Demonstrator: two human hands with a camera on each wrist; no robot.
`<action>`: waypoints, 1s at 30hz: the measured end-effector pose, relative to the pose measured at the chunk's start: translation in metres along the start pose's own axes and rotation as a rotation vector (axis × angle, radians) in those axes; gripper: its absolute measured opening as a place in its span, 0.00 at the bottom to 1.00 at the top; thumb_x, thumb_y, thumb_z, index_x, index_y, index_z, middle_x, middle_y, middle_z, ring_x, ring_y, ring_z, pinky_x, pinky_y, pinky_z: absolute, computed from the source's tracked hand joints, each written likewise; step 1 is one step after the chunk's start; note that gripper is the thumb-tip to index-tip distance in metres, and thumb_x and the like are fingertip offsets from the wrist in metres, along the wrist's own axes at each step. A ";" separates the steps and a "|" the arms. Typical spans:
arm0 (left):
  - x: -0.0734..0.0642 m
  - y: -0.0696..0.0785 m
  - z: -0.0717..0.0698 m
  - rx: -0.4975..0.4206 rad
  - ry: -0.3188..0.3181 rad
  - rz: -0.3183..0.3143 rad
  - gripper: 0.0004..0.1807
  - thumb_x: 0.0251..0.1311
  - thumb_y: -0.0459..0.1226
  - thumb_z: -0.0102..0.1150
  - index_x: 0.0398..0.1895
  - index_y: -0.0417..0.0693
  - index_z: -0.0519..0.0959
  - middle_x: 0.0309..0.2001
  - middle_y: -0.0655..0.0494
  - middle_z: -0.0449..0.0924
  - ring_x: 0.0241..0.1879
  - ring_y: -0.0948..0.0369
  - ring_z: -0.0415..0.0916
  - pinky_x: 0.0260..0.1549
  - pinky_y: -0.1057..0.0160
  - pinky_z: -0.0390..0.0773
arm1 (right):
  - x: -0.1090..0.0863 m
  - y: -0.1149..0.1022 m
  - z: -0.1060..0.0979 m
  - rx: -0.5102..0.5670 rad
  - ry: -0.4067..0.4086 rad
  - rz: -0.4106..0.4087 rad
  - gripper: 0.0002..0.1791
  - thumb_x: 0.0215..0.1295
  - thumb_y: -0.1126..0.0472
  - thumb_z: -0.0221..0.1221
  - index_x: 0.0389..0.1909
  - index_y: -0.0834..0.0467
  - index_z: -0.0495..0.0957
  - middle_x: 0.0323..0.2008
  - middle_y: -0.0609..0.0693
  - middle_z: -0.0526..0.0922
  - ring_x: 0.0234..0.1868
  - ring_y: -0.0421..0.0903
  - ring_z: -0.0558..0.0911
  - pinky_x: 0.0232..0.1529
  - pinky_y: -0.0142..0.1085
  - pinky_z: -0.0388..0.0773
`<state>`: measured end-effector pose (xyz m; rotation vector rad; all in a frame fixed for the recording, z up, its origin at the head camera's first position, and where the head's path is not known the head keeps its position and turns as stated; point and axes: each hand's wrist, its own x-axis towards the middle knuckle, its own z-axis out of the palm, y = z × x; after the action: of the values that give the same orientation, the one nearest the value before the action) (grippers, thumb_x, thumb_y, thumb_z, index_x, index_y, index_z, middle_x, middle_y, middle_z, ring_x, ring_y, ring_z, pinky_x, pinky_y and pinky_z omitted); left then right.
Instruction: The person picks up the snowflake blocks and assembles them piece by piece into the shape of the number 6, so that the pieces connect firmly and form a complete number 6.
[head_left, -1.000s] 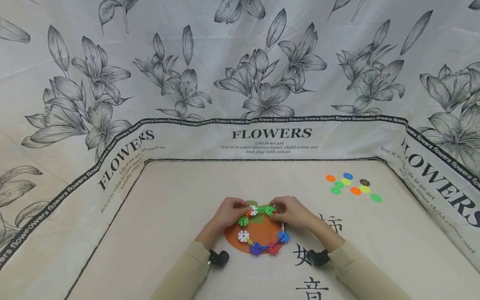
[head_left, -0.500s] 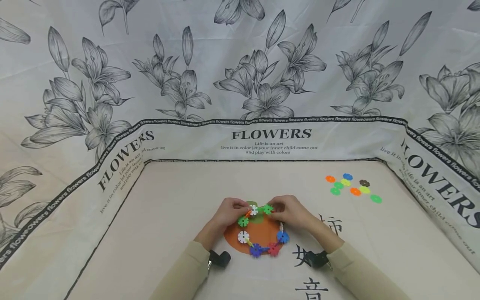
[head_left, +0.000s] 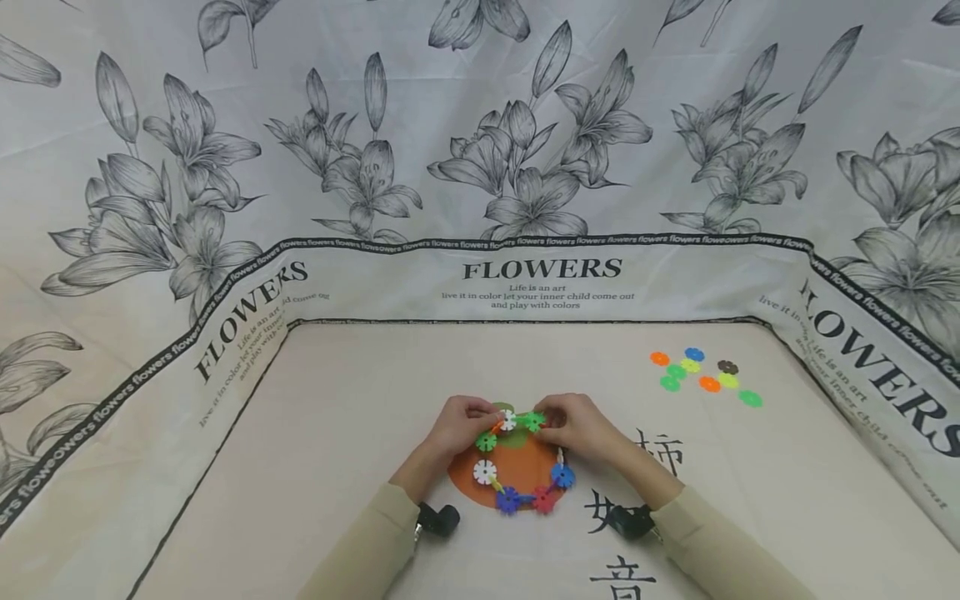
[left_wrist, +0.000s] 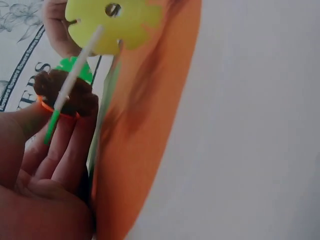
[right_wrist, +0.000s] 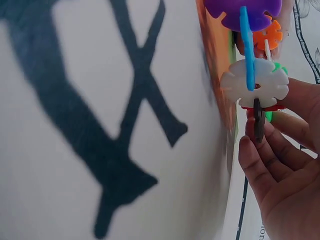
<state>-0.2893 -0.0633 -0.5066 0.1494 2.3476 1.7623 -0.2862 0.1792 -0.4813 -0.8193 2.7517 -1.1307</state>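
Both hands hold a loop of multicoloured plastic snowflake discs over the orange fruit print. My left hand (head_left: 459, 429) pinches its far left part, beside a white disc (head_left: 508, 420). At the far right, my right hand (head_left: 581, 427) pinches it next to a green disc (head_left: 534, 421). Blue (head_left: 563, 476), red (head_left: 543, 500) and white (head_left: 484, 472) discs make up the near side. In the left wrist view, a brown disc (left_wrist: 70, 92) sits at the fingertips, below a yellow disc (left_wrist: 112, 25). The right wrist view has a white disc (right_wrist: 255, 80) by the fingers, under a purple one (right_wrist: 240, 10).
Several loose discs, among them an orange one (head_left: 660, 358) and a brown one (head_left: 727, 367), lie at the back right. Black printed characters (head_left: 660, 454) run down the cloth right of the fruit print (head_left: 517, 467). A flower-printed cloth wall (head_left: 540, 283) surrounds the surface.
The right hand has shifted the green disc slightly left, toward the white one, and the loop's near discs sway a little left. Both hands keep their pinch.
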 end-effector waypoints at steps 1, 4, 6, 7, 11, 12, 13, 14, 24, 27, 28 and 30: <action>0.000 -0.001 -0.002 0.011 -0.011 0.004 0.12 0.68 0.42 0.66 0.42 0.40 0.87 0.38 0.53 0.87 0.37 0.62 0.81 0.40 0.64 0.82 | 0.000 0.001 0.000 0.000 0.004 -0.003 0.13 0.59 0.65 0.72 0.44 0.61 0.85 0.28 0.44 0.81 0.31 0.41 0.76 0.33 0.33 0.77; -0.003 -0.006 -0.010 0.068 -0.048 0.039 0.16 0.72 0.46 0.60 0.46 0.43 0.87 0.43 0.55 0.86 0.45 0.61 0.80 0.51 0.58 0.81 | -0.001 0.002 0.001 -0.002 0.015 -0.007 0.14 0.59 0.64 0.72 0.45 0.62 0.84 0.28 0.44 0.81 0.31 0.41 0.76 0.34 0.33 0.77; -0.008 -0.008 -0.017 0.104 -0.077 0.049 0.17 0.74 0.49 0.57 0.48 0.46 0.86 0.44 0.57 0.86 0.49 0.60 0.79 0.56 0.54 0.78 | -0.003 0.002 0.001 -0.002 0.026 -0.002 0.14 0.59 0.64 0.72 0.46 0.62 0.84 0.29 0.44 0.81 0.31 0.41 0.76 0.34 0.33 0.77; -0.010 -0.008 -0.019 0.122 -0.092 0.057 0.18 0.74 0.49 0.57 0.48 0.47 0.86 0.45 0.58 0.86 0.51 0.60 0.78 0.58 0.53 0.78 | -0.004 0.002 0.001 -0.002 0.033 0.005 0.15 0.59 0.64 0.72 0.46 0.61 0.84 0.29 0.44 0.81 0.32 0.41 0.77 0.35 0.33 0.77; -0.020 -0.008 -0.028 0.139 -0.157 0.063 0.17 0.73 0.48 0.59 0.52 0.46 0.85 0.46 0.57 0.87 0.52 0.59 0.80 0.58 0.53 0.78 | -0.006 0.001 -0.003 0.002 0.058 0.024 0.15 0.59 0.64 0.71 0.47 0.60 0.83 0.30 0.44 0.81 0.33 0.42 0.78 0.36 0.34 0.79; -0.022 -0.008 -0.029 0.130 -0.175 0.070 0.17 0.73 0.46 0.59 0.53 0.45 0.85 0.46 0.56 0.87 0.51 0.59 0.81 0.57 0.54 0.78 | -0.006 0.000 -0.003 0.002 0.067 0.027 0.15 0.59 0.64 0.70 0.47 0.60 0.83 0.30 0.44 0.82 0.33 0.42 0.78 0.36 0.34 0.79; -0.024 -0.008 -0.030 0.116 -0.191 0.072 0.17 0.73 0.45 0.59 0.54 0.44 0.85 0.46 0.55 0.88 0.51 0.59 0.82 0.57 0.55 0.79 | -0.005 0.000 -0.004 0.000 0.073 0.026 0.15 0.59 0.65 0.70 0.48 0.60 0.83 0.31 0.44 0.81 0.33 0.42 0.78 0.37 0.34 0.79; -0.025 -0.007 -0.030 0.099 -0.204 0.075 0.16 0.73 0.43 0.60 0.54 0.42 0.84 0.46 0.54 0.88 0.51 0.59 0.83 0.56 0.56 0.79 | -0.005 0.000 -0.005 -0.001 0.078 0.025 0.16 0.58 0.65 0.70 0.48 0.60 0.83 0.31 0.44 0.81 0.33 0.42 0.78 0.37 0.34 0.79; -0.029 -0.007 -0.025 0.003 -0.221 0.093 0.14 0.73 0.37 0.59 0.54 0.37 0.82 0.46 0.48 0.88 0.48 0.58 0.84 0.51 0.61 0.81 | -0.011 0.001 -0.028 0.036 0.003 0.017 0.21 0.64 0.59 0.69 0.55 0.63 0.79 0.37 0.49 0.82 0.38 0.44 0.81 0.39 0.35 0.80; -0.030 -0.006 -0.026 -0.003 -0.223 0.072 0.15 0.73 0.37 0.59 0.55 0.37 0.82 0.46 0.50 0.88 0.48 0.59 0.83 0.51 0.62 0.81 | -0.014 0.007 -0.049 0.026 0.001 0.038 0.24 0.69 0.54 0.66 0.58 0.65 0.77 0.41 0.51 0.83 0.41 0.47 0.82 0.42 0.37 0.81; -0.030 -0.006 -0.026 -0.003 -0.225 0.066 0.15 0.73 0.38 0.59 0.55 0.37 0.82 0.46 0.50 0.88 0.48 0.59 0.83 0.51 0.62 0.81 | -0.015 0.011 -0.057 0.011 0.016 0.058 0.25 0.70 0.53 0.65 0.59 0.65 0.77 0.42 0.52 0.83 0.42 0.47 0.82 0.42 0.38 0.80; -0.030 -0.006 -0.026 -0.008 -0.231 0.061 0.15 0.73 0.38 0.59 0.55 0.37 0.82 0.45 0.50 0.88 0.48 0.59 0.83 0.52 0.61 0.81 | -0.019 0.022 -0.075 -0.009 0.055 0.115 0.24 0.72 0.52 0.63 0.60 0.65 0.77 0.45 0.53 0.83 0.45 0.49 0.82 0.43 0.39 0.80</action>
<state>-0.2657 -0.0953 -0.5024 0.4053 2.1925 1.6806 -0.2980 0.2488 -0.4439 -0.6313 2.8087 -1.1363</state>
